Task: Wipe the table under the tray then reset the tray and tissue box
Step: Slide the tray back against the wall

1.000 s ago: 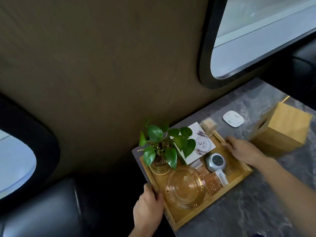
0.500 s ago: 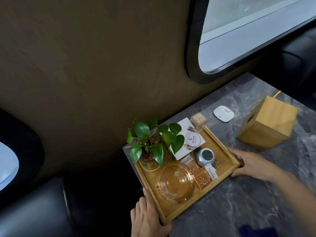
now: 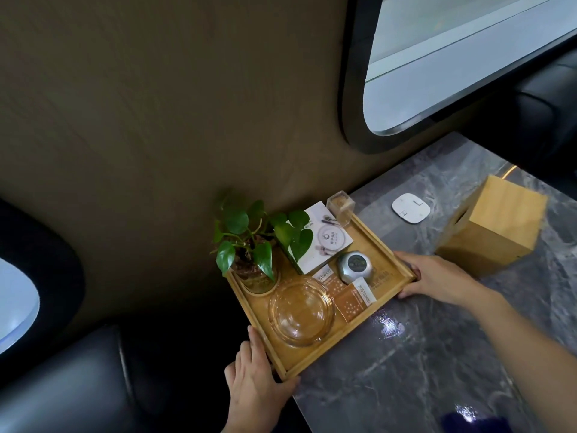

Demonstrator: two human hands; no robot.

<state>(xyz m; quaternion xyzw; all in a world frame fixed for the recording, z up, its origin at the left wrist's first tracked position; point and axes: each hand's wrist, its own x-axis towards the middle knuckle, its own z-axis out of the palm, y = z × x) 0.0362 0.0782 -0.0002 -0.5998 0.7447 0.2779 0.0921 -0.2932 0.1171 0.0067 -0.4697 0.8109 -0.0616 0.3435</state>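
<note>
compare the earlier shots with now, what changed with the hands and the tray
The right hand slid from the tray's far rim to grip its right corner. The left hand shifted down to the near corner. Both now hold the tray, still at the table's wall-side end. The plant, glass bowl and tissue box look unchanged.
</note>
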